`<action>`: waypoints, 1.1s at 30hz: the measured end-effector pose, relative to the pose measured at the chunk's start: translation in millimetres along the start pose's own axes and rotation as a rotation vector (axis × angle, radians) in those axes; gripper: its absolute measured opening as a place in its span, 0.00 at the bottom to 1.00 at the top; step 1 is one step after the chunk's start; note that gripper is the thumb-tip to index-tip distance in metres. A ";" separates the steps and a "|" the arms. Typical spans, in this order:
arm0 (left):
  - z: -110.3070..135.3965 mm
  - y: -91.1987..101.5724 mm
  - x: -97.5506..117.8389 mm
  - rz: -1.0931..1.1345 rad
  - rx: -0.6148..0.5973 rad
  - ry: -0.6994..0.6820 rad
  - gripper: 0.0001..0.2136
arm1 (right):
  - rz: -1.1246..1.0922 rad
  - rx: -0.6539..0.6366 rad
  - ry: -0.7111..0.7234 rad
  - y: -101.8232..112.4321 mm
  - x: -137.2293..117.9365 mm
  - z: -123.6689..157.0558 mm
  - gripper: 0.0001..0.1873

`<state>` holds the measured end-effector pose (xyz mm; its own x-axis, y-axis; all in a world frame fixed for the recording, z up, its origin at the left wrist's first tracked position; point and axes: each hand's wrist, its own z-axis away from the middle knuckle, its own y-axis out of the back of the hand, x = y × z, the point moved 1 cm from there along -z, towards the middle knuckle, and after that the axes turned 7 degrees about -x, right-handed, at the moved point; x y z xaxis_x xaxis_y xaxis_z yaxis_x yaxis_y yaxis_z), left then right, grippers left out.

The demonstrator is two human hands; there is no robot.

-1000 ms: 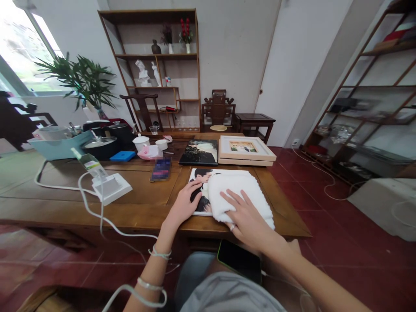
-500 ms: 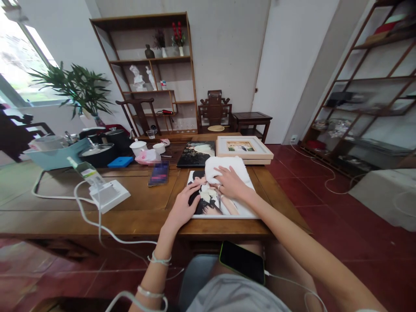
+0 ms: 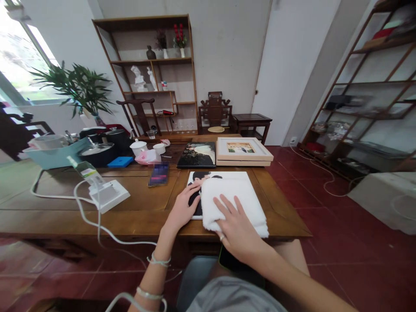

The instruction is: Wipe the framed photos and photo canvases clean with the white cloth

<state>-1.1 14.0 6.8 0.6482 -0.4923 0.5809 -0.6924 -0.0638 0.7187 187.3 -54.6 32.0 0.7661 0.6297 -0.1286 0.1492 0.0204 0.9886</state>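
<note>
A photo panel [image 3: 240, 175] lies flat at the table's front edge, its picture showing a couple; a folded white towel [image 3: 238, 195] covers most of it. The towel hangs slightly past the panel's near edge. On the panel's left part rests my left hand [image 3: 184, 207], fingers extended over the picture, steadying its surface. My right hand [image 3: 235, 225] presses down on the towel with fingers spread, its thumb at the near edge of the cloth, gripping it.
Behind the panel lie a dark photo panel [image 3: 196, 154] and stacked light wooden frames [image 3: 264, 154]. Leftward are a phone [image 3: 159, 173], a blue box [image 3: 120, 162], a white charging stand [image 3: 112, 196] with cables, and pots. Another phone [image 3: 232, 260] lies on my lap, partly hidden.
My right hand has drawn the towel from the panel's far side toward me, to its near edge. The couple's upper heads show now; the lower picture is covered. My left hand stays put.
</note>
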 end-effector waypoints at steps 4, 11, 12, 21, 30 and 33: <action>-0.5 1.3 2.0 0.004 0.002 -0.004 0.14 | -0.048 0.018 0.051 1.2 6.9 1.3 0.13; -0.7 -0.2 1.0 -0.002 0.003 -0.004 0.14 | -0.055 -0.003 0.040 9.9 29.9 -25.6 0.15; -0.5 -0.6 0.6 -0.004 0.006 -0.005 0.14 | -0.044 -0.014 0.035 11.1 34.4 -31.7 0.16; 1.0 -1.5 -0.7 -0.024 0.005 0.004 0.15 | 0.029 -0.059 -0.020 17.4 73.1 -88.6 0.21; 0.4 -2.9 -3.3 0.002 0.013 0.009 0.15 | 0.054 -0.040 -0.055 12.8 37.1 -58.0 0.18; 0.4 -2.5 -1.6 0.023 0.013 0.012 0.15 | 0.022 -0.036 -0.025 10.9 18.3 -31.0 0.16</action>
<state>-0.5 14.6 3.9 0.6355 -0.4832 0.6022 -0.7115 -0.0635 0.6999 183.6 -18.7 42.8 0.7847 0.6104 -0.1079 0.1096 0.0347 0.9934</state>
